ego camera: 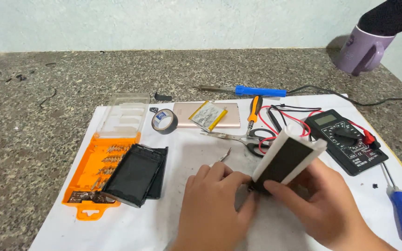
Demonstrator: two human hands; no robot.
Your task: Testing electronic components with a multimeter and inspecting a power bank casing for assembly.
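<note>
- Fingers (282, 193) of the right hand (326, 209) gripped a black-and-white case (287, 158), tilted.
- Left hand (212, 211) fingers pinched its lower end, above the white sheet (164, 218).

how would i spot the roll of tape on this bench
Start at the white sheet spread on the speckled stone bench. Near its far edge, between the clear-lidded orange bit case and a pinkish flat slab, lies the roll of tape, the only small dark ring there.
</note>
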